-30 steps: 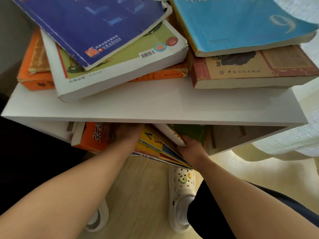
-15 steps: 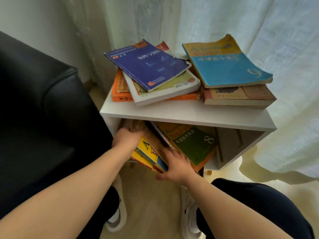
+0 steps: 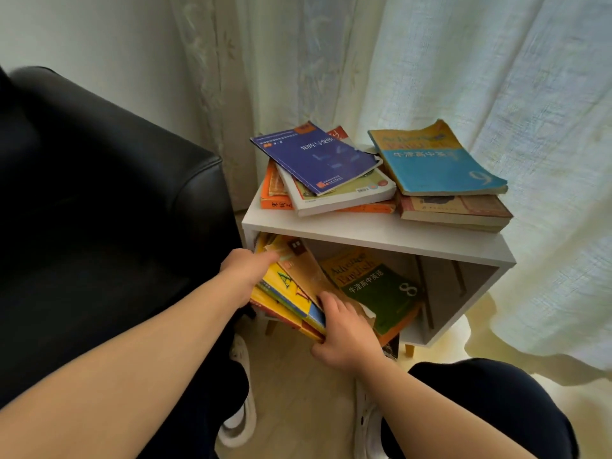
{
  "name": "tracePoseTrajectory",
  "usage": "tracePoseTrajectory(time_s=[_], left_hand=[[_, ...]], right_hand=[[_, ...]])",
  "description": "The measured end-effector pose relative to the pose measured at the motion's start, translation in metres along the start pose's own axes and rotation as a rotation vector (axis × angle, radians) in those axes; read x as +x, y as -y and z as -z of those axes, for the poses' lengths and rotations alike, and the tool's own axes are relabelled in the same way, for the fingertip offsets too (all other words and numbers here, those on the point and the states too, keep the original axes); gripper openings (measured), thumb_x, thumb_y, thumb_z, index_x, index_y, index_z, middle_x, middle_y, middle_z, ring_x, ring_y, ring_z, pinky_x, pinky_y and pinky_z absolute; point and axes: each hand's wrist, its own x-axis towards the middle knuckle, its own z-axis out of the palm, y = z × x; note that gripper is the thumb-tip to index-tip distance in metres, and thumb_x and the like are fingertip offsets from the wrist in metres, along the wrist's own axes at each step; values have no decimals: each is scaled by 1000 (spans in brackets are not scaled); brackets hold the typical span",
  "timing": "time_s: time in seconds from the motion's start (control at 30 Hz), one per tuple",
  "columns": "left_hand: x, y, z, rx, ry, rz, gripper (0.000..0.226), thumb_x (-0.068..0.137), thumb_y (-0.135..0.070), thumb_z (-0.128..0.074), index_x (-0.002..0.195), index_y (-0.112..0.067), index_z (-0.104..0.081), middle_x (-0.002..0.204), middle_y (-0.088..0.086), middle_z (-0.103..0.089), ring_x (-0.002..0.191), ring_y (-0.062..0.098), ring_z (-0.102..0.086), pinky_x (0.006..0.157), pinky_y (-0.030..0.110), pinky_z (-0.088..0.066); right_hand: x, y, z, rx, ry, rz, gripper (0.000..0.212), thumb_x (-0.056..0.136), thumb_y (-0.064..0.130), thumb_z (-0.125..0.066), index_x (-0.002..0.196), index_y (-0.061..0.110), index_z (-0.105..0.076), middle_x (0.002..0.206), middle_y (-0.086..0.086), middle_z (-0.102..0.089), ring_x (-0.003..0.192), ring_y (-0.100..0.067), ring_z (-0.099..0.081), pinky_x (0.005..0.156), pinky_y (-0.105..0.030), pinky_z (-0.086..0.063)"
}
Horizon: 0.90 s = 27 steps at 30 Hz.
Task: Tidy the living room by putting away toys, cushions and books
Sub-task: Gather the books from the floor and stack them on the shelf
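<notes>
A white side table (image 3: pixel 381 231) has an open cubby holding several books that lean to the left. Among them are a yellow book (image 3: pixel 286 289), a tan book (image 3: pixel 309 274) and a green book marked 8 (image 3: pixel 381 289), which lies flatter on the right. My left hand (image 3: pixel 246 270) presses against the upper left of the leaning books with its fingers stretched out. My right hand (image 3: pixel 344 332) grips the lower front edge of the yellow and tan books, fingers on top and thumb underneath. The cubby's right part is dark and shows no book.
Two untidy stacks sit on the table top, a dark blue book (image 3: pixel 314 157) uppermost on the left and a teal book (image 3: pixel 433 160) on the right. A black sofa arm (image 3: pixel 132 193) stands close on the left. Curtains (image 3: pixel 496 77) hang behind. My white shoes (image 3: pixel 238 422) are on the floor below.
The view has pulled back and up from the table. My right hand slid from the green book down to the front edge of the leaning books. My left hand stays on their left side.
</notes>
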Motion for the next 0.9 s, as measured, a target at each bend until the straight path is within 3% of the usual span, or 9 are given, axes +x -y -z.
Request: tracePoseTrajectory(time_s=[0.1,0.23,0.47,0.6,0.7,0.83,0.9], left_hand=[[1,0,-22,-36,44,19,33,84,-31,-65,105,-5,-62,90,14,-68,74,28,-67,58,30,-53],[6,0,-54,-87,105,36,56,74,-38,-70,119,-7,-57,109,16,-65,95,35,-64,83,45,-55],[11,-15,-99,-194,154,65,55,75,-35,-68,122,-9,-54,116,13,-62,103,34,-61,91,47,-51],[7,-21,-111,-285,160,153,37,82,-31,-66,110,-9,-58,103,13,-64,93,31,-64,81,39,-55],[0,-18,-112,-308,158,123,32,84,-32,-65,105,-9,-58,101,12,-64,90,29,-64,70,33,-54],[7,-16,-110,-273,177,113,36,85,-31,-65,112,-9,-56,104,13,-63,90,30,-63,78,38,-55],[14,-15,-111,-265,209,149,33,87,-28,-63,112,-7,-55,91,11,-64,75,25,-64,62,31,-54]], right_hand=[[-3,-14,10,-96,-80,-18,73,85,34,-59,144,25,-19,146,4,-34,130,-18,-38,106,-33,-38],[-4,-39,18,-208,-109,-25,63,91,36,-50,145,24,-19,148,3,-33,132,-18,-37,100,-31,-40],[-1,-76,41,-320,-163,-88,60,94,38,-46,146,21,-20,150,1,-33,132,-19,-40,95,-30,-44],[-2,-83,61,-367,-220,-70,57,95,39,-44,145,22,-24,146,3,-39,129,-18,-43,96,-29,-44],[-5,-82,59,-368,-244,-82,56,95,34,-47,145,22,-25,147,1,-39,132,-20,-41,101,-31,-41],[1,-80,48,-376,-238,-121,57,96,33,-48,145,21,-24,147,0,-38,131,-21,-42,100,-30,-41],[7,-81,42,-380,-193,-130,56,96,33,-47,145,21,-22,145,0,-39,127,-20,-45,94,-29,-45]])
